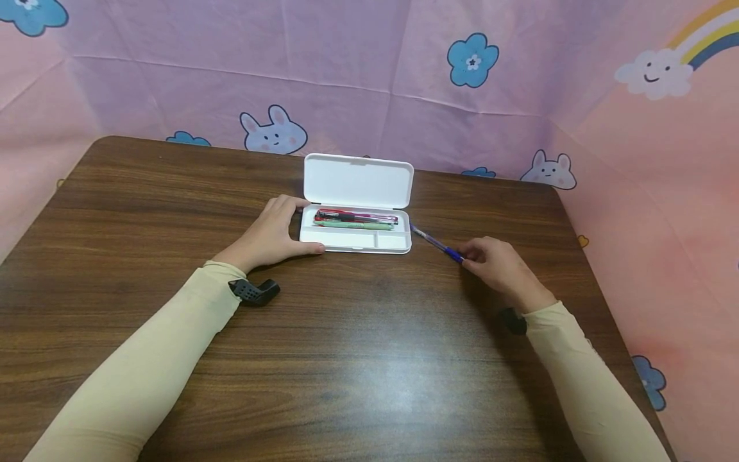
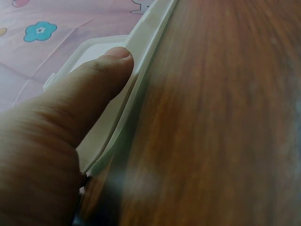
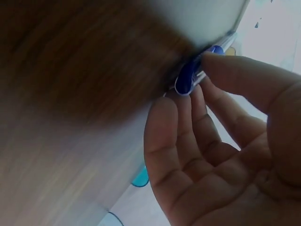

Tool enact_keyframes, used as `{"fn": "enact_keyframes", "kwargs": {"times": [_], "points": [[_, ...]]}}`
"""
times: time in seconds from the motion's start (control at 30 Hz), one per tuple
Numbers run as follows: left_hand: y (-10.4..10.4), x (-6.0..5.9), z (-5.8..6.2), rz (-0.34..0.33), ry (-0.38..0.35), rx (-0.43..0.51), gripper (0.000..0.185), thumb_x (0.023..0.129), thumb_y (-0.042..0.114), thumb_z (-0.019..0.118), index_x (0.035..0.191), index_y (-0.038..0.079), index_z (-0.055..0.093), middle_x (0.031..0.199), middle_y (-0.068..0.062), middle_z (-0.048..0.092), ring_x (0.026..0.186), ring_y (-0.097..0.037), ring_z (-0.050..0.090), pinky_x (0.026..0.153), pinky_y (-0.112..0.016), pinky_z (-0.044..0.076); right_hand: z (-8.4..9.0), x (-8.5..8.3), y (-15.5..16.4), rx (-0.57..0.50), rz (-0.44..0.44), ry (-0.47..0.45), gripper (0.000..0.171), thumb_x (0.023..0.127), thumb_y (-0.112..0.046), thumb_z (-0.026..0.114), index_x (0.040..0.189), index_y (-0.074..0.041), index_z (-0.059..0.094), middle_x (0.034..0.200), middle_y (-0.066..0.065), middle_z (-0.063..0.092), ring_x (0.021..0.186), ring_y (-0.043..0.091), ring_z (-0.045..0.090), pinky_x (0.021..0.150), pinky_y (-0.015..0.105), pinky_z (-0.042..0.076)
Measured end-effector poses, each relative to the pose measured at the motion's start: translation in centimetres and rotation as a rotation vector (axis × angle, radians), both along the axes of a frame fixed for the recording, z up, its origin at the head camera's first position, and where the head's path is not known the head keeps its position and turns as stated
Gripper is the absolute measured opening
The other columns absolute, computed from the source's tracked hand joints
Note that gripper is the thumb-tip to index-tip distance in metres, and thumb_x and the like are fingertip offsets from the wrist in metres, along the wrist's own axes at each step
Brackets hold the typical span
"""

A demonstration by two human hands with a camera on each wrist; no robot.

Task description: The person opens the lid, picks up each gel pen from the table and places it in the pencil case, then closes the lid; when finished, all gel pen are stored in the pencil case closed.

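Note:
A white pencil case (image 1: 346, 240) lies on the table with its lid (image 1: 358, 181) raised at the back. Red, dark and green pens (image 1: 355, 224) lie together in its long rear compartment. My left hand (image 1: 270, 234) grips the case's left end, fingers at the back corner and thumb along the front edge; the thumb (image 2: 101, 70) shows on the rim in the left wrist view. To the right of the case, my right hand (image 1: 499, 268) pinches a blue pen (image 1: 437, 244) near its blue end between thumb and fingers. The pen's other end points at the case's right side.
Dark wood-grain table (image 1: 369, 359) lies under everything. Its back edge meets a pink and purple cloth (image 1: 358, 70) with cartoon prints, which also hangs along the right side. Black wrist cameras (image 1: 254, 292) sit at both cuffs.

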State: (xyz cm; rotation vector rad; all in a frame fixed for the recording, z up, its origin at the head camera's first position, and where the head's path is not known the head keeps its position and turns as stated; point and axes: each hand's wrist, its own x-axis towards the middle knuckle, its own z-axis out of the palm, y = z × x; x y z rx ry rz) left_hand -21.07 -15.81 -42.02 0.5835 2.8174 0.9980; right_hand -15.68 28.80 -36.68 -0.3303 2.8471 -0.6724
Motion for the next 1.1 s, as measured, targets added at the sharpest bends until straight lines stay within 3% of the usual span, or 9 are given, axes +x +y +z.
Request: {"fn": "enact_keyframes", "kwargs": {"times": [0.33, 0.67, 0.93, 1.1], "points": [[-0.1, 0.0, 0.0, 0.002, -0.016, 0.001, 0.109, 0.075, 0.072, 0.080, 0.152, 0.006, 0.040, 0.147, -0.013, 0.043, 0.136, -0.032, 0.036, 0.112, -0.055, 0.035, 0.0, -0.4, 1.5, 0.033, -0.019, 0.035, 0.015, 0.099, -0.003, 0.068, 0.112, -0.002, 0.074, 0.109, 0.016, 0.070, 0.099, 0.031, 0.065, 0.086, 0.049, 0.052], [-0.1, 0.0, 0.0, 0.002, -0.023, 0.004, 0.110, 0.075, 0.074, 0.079, 0.153, 0.007, 0.040, 0.147, -0.012, 0.042, 0.135, -0.031, 0.036, 0.112, -0.056, 0.035, 0.3, -0.9, 2.3, 0.043, -0.018, 0.186, 0.015, 0.098, -0.002, 0.067, 0.112, 0.000, 0.073, 0.112, 0.020, 0.069, 0.103, 0.036, 0.064, 0.091, 0.055, 0.051], [-0.2, 0.1, 0.0, -0.001, -0.015, 0.005, 0.110, 0.075, 0.073, 0.079, 0.153, 0.007, 0.039, 0.149, -0.012, 0.042, 0.136, -0.031, 0.036, 0.113, -0.055, 0.035, 1.0, -1.9, -0.4, -0.023, 0.011, 0.314, 0.014, 0.096, -0.001, 0.071, 0.110, -0.002, 0.073, 0.104, 0.015, 0.069, 0.092, 0.031, 0.064, 0.082, 0.049, 0.053], [-0.1, 0.0, 0.0, -0.002, -0.014, 0.001, 0.110, 0.075, 0.074, 0.078, 0.154, 0.007, 0.039, 0.150, -0.012, 0.041, 0.138, -0.031, 0.035, 0.114, -0.055, 0.034, 1.4, -2.8, -3.1, -0.055, 0.046, 0.341, 0.014, 0.096, -0.002, 0.072, 0.110, -0.004, 0.075, 0.104, 0.012, 0.068, 0.096, 0.030, 0.064, 0.084, 0.048, 0.054]]}}
